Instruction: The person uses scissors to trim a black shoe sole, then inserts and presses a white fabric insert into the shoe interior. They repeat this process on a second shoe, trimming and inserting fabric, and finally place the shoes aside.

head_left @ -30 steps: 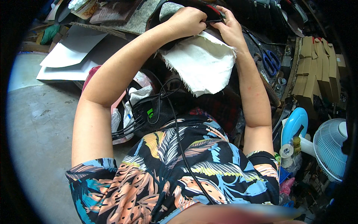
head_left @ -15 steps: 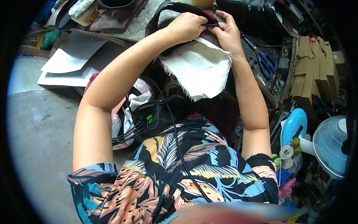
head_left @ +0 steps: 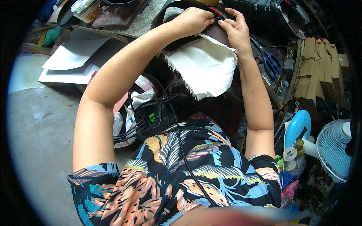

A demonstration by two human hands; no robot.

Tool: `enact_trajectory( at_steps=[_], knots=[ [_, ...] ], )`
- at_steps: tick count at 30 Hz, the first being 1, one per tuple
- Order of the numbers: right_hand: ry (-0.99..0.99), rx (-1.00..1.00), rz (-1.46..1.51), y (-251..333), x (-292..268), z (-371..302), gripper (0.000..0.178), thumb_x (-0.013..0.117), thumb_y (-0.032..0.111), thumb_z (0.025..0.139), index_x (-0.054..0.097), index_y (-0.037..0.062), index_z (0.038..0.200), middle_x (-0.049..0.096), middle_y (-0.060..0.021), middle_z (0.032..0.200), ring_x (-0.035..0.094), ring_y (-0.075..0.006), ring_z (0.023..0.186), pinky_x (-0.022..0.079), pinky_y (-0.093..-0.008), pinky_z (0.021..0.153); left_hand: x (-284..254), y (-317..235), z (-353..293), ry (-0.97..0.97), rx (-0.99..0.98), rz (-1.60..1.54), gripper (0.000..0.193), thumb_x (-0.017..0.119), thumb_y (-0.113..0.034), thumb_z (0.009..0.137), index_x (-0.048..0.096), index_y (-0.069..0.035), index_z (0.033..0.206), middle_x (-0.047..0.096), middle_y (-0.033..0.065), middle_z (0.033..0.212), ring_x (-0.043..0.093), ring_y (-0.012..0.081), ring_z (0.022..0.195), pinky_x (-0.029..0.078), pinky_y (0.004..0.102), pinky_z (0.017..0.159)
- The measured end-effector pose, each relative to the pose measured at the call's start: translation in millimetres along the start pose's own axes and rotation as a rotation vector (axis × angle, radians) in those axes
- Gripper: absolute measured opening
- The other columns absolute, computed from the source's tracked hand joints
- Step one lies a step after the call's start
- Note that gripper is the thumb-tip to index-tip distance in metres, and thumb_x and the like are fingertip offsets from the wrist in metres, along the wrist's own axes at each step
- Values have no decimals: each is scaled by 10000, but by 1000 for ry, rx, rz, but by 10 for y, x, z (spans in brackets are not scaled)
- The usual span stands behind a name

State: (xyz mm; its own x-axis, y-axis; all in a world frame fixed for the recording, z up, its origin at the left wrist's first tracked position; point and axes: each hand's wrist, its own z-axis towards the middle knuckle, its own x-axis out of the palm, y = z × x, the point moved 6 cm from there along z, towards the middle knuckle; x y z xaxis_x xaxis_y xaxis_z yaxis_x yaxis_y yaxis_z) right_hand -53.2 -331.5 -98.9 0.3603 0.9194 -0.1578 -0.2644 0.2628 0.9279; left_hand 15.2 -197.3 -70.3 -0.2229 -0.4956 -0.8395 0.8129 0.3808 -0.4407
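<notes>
Close to the top edge, my left hand [head_left: 193, 22] pinches the rim of a curved black leather-like piece [head_left: 160, 19] with a red strip on its edge. My right hand [head_left: 238, 33] is just right of it, its fingers apart and its thumb tip at or close to the same rim. Below both hands hangs a white cloth [head_left: 205, 67] with frayed edges, its upper border against the black piece. Whether the cloth is fastened to it I cannot tell.
Blue-handled scissors [head_left: 271, 66] lie on the bench at the right, near a black bag [head_left: 260, 15]. White sheets [head_left: 75, 52] stick out at the left. Folded cardboard boxes [head_left: 316, 71] and a fan [head_left: 333, 150] stand farther right. A black cable [head_left: 181, 147] runs down my front.
My right thumb and fingers have spread apart and come away from the pinch on the rim. Both hands and the cloth have shifted slightly upward in the picture.
</notes>
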Motion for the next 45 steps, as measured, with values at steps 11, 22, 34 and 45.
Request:
enact_trajectory(
  at_steps=[11, 22, 34, 45],
  knots=[
    [97, -406, -1079, 1035, 336, -516, 320, 758, 330, 841, 708, 103, 1060, 709, -87, 918, 694, -254, 841, 557, -375, 756, 259, 281, 137, 114, -43, -95, 406, 516, -347, 958, 701, -10, 1090, 706, 226, 955, 698, 377, 844, 558, 414, 823],
    [98, 54, -995, 462, -188, -349, 178, 700, 209, 842, 711, 68, 950, 708, -69, 786, 688, -194, 697, 531, -328, 655, 90, 107, -82, 140, -22, -189, 406, 745, -311, 789, 694, 19, 1020, 699, 191, 855, 690, 306, 791, 552, 368, 727],
    [86, 113, -1044, 309, -195, -217, 232, 709, 350, 853, 744, 124, 892, 736, -118, 829, 726, -274, 769, 568, -426, 742, 160, 25, -81, 84, 76, -105, 445, 798, -326, 792, 654, 40, 1001, 687, 198, 849, 670, 311, 753, 529, 383, 686],
    [-238, -512, -942, 876, -283, -343, 204, 734, 103, 828, 700, 100, 1030, 694, -80, 973, 684, -266, 921, 568, -372, 773, 209, -89, 16, 110, -5, 126, 481, 787, -390, 753, 666, 18, 980, 703, 227, 917, 691, 388, 901, 550, 450, 792]
  ],
)
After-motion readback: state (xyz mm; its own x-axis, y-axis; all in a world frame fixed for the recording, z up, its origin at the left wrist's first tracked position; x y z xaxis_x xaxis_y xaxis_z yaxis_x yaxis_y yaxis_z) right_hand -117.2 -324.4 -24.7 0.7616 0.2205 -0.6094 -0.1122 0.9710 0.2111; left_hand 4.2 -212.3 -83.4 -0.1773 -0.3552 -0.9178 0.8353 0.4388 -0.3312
